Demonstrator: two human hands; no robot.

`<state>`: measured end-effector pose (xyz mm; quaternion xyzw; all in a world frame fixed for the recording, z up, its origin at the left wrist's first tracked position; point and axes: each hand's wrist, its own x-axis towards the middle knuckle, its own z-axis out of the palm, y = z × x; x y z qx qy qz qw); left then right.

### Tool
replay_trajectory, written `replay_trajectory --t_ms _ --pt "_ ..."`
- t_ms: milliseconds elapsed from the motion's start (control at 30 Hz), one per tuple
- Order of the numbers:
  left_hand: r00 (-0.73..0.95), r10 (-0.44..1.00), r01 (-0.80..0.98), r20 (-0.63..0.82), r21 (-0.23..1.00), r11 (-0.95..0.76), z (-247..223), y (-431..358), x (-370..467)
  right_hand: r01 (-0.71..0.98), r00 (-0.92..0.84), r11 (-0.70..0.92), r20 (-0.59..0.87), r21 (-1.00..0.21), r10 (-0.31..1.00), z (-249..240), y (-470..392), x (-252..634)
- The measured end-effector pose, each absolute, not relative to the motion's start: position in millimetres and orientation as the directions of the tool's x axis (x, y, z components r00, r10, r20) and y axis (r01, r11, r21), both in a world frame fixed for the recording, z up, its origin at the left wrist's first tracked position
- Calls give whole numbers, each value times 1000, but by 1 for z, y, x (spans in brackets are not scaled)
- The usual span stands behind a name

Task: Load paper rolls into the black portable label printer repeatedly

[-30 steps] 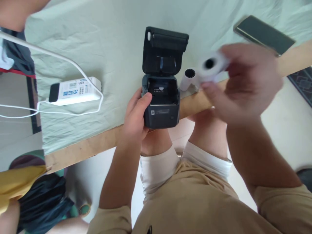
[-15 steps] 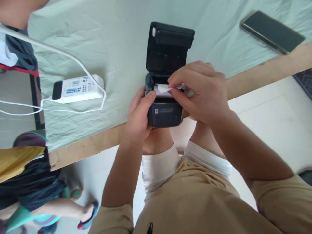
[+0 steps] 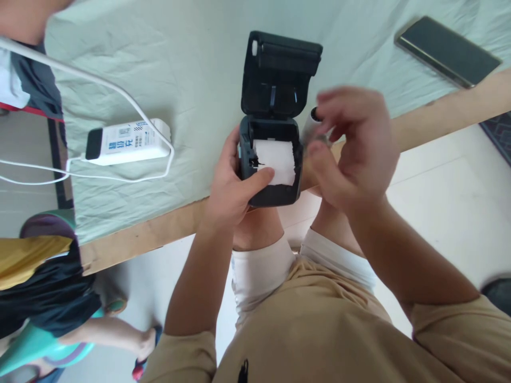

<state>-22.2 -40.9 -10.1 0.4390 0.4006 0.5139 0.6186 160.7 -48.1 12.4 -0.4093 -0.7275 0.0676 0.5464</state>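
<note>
My left hand (image 3: 235,183) grips a small black label printer (image 3: 275,198) by its left side, above the table's near edge. The printer's lid (image 3: 277,74) is flipped up and back. White paper (image 3: 279,159) lies across the opening toward the front, with my left thumb pressing on it. Just right of the printer, my right hand (image 3: 355,143) is raised with bent fingers, blurred by motion. Whether it holds anything is unclear. A whitish cylinder with a dark end (image 3: 313,121) shows beside its fingertips, partly hidden.
A white power bank (image 3: 130,144) with a white cable (image 3: 99,84) lies on the green cloth (image 3: 195,80) at left. A dark phone (image 3: 449,51) rests at the upper right. Another person's leg (image 3: 112,336) shows at lower left, and an arm (image 3: 32,18) at upper left.
My right hand has let go of the paper's end and moved right, away from the printer. The paper now lies flat over the front of the opening, and my left thumb has shifted onto it.
</note>
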Motion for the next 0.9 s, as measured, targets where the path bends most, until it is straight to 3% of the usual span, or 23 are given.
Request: replay_trajectory --t_ms 133,333,500,633,900 --pt "156 987 -299 -26 952 72 -9 -41 -21 446 -86 633 674 -633 734 20 -34 165" --pt "110 990 -313 -86 943 117 -5 -46 -22 335 173 540 613 -772 771 -1 -50 160" --pt "104 993 -340 -53 936 85 -1 -49 -19 236 57 347 369 -908 928 -13 -54 157" --pt "132 990 -363 -59 926 104 1 -48 -17 222 -52 237 232 -946 971 0 -46 156" --pt "116 990 -420 -76 900 118 1 -46 -15 229 -146 245 215 -942 966 -10 -37 162"
